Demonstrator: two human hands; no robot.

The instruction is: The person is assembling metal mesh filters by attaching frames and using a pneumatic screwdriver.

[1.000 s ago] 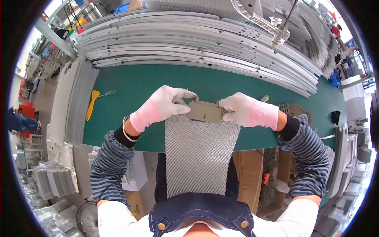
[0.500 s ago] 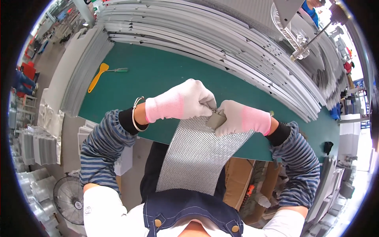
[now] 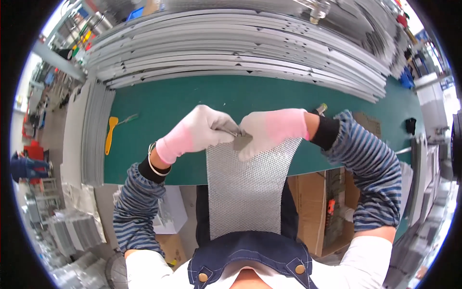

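A silvery metal mesh sheet [image 3: 248, 192] hangs from the green table's near side down to my lap. Both my hands, in white and pink gloves, are at its far edge, close together. My left hand [image 3: 209, 129] is closed, thumb and fingers pinching the sheet's edge. My right hand [image 3: 264, 132] grips the same edge just beside it, its thumb lying along the near face. A small flat grey piece [image 3: 242, 142] shows between the hands; what it is, I cannot make out. The fingertips are partly hidden.
Long pale metal profiles [image 3: 231, 53] lie stacked along the far side of the green table [image 3: 159, 98]. A yellow scraper [image 3: 111, 136] and a screwdriver [image 3: 128, 118] lie at the left, by upright stacked panels [image 3: 96, 135]. Below the table at right is an open cardboard box [image 3: 310, 207].
The view has turned and shifted. My hands stay together at the mesh edge, and the sheet now hangs straighter toward my lap.
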